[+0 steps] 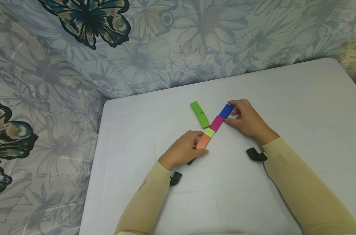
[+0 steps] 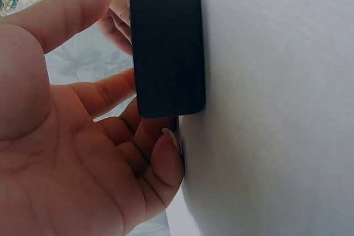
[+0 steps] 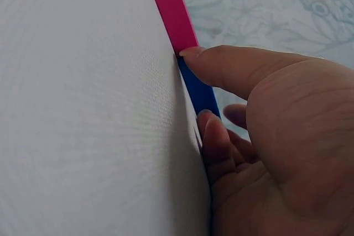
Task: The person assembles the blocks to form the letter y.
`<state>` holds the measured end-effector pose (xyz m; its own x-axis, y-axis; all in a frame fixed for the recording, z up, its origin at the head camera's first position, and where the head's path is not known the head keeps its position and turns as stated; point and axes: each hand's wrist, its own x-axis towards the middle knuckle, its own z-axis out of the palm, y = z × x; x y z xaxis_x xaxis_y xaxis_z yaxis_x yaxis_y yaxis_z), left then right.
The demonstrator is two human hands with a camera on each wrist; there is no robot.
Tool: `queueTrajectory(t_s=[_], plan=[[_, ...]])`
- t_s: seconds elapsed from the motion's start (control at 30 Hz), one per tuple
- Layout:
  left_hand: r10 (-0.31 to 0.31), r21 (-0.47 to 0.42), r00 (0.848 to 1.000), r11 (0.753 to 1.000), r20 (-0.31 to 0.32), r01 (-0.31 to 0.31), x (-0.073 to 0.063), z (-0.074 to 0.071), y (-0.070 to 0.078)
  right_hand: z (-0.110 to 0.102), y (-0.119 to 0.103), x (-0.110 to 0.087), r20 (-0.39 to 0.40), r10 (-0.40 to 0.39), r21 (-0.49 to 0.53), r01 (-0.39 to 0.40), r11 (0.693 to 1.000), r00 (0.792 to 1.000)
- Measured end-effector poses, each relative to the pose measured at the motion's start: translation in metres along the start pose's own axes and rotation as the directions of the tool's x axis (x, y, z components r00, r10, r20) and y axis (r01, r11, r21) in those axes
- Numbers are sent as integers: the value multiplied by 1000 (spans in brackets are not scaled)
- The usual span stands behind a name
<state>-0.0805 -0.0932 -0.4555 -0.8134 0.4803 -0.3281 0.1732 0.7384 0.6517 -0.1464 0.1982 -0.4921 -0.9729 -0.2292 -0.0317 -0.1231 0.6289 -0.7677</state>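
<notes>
A diagonal row of flat blocks lies on the table: blue (image 1: 226, 111), magenta (image 1: 217, 123), light green (image 1: 209, 132) and orange (image 1: 203, 141). My left hand (image 1: 182, 148) spans the orange block, thumb on its near side and fingers on its far side. A black block (image 2: 168, 51), mostly covered by this hand in the head view, continues the row at its lower end. My right hand (image 1: 249, 119) pinches the blue block, its thumb by the seam with the magenta one and a fingertip at the outer end. Two green blocks (image 1: 200, 114) branch off to the upper left.
The white table (image 1: 298, 114) has its back edge against patterned floral cloth (image 1: 195, 49) with butterflies. Black wrist devices (image 1: 256, 154) stick out from both sleeves, close to the tabletop.
</notes>
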Motion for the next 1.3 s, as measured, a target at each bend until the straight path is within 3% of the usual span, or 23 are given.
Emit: queueTrajectory(t_s=[0.2,0.47,0.8,1.13,1.2,1.3], plan=[[-4,-5,1000,1000,5,4,-2,-1,1,-2,2,0,-1,4,12,-4,1000,1000],[-103,46,993,994,50,101,-23,-11,-4,-9,2,0,3,26,75,-27,997,1000],[-125,39,989,992,75,122,-33,-13,-4,-7,5,-1,-13,11,80,-10,997,1000],[-138,52,988,990,65,134,-28,-17,0,-6,5,-1,-31,4,78,-1,997,1000],[-131,58,990,990,47,128,-21,-22,1,-5,6,-1,-37,-3,80,6,997,999],[-108,61,994,992,-24,109,0,-36,0,-5,7,-1,-44,-13,92,17,996,999]])
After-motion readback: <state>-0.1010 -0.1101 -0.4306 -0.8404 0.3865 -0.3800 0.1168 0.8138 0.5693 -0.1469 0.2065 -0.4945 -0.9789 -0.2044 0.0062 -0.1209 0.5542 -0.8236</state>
